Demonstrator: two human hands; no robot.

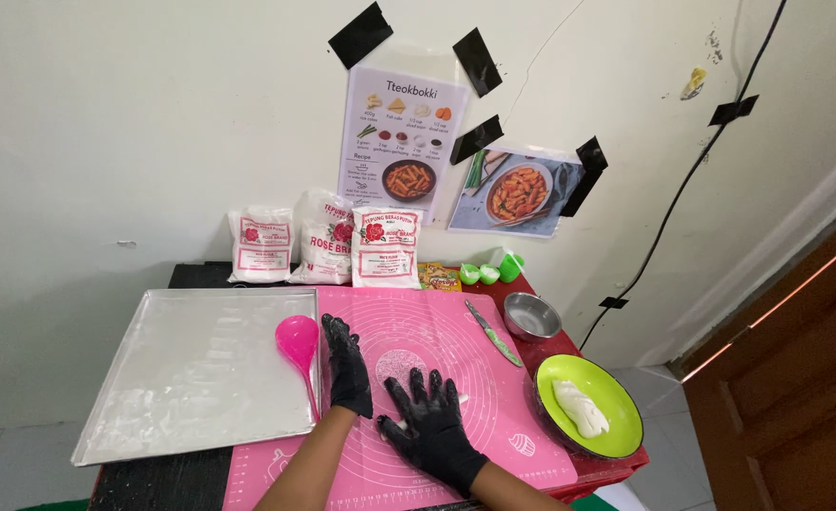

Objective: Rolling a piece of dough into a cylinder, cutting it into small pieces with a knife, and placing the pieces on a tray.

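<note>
Dough piece (463,399), mostly hidden, lies on pink baking mat (437,331) under right hand (432,426); only a white edge shows at the fingertips. Right hand flat, fingers spread, pressing down, gripping nothing. Left hand (347,364) flat on mat's left edge, open, beside pink ladle (297,343). Metal tray (200,369) left. Green plate (617,393) with white dough right; knife (494,333), steel bowl (532,315) far right.

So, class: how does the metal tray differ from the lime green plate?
The metal tray is rectangular, silver and dusted with flour; the lime green plate is round, bright and smaller. The tray holds no dough, while the plate carries a white dough piece. Both sit beside the pink mat.
</note>
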